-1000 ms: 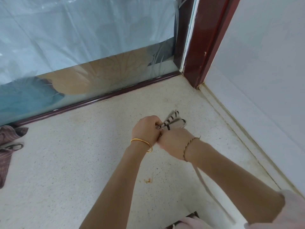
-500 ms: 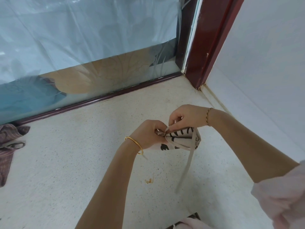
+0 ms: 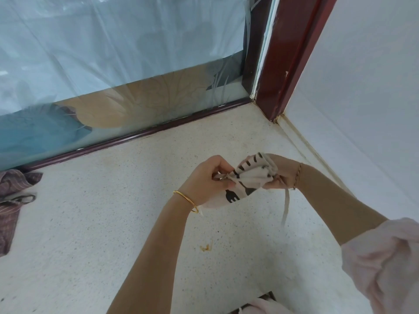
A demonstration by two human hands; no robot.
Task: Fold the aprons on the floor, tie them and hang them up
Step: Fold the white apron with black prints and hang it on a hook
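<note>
A folded cream apron [image 3: 251, 177] with black cutlery prints is held above the speckled floor between both hands. My left hand [image 3: 209, 177] pinches the bundle's left end, where a strap crosses it. My right hand [image 3: 280, 172] grips the right end from behind, mostly hidden by the cloth. A pale strap [image 3: 286, 206] hangs loose below my right hand. A second apron [image 3: 11, 200], purple-brown and striped, lies crumpled on the floor at the far left.
A glass door with a dark red frame [image 3: 288, 57] stands behind the hands. A white wall [image 3: 362, 98] runs along the right. A small orange scrap [image 3: 205, 247] lies on the floor. Pink cloth [image 3: 260, 308] shows at the bottom edge.
My right hand has dropped from on top of the bundle to its right end. The bundle now lies more level between both hands, and the loose strap hangs further right.
</note>
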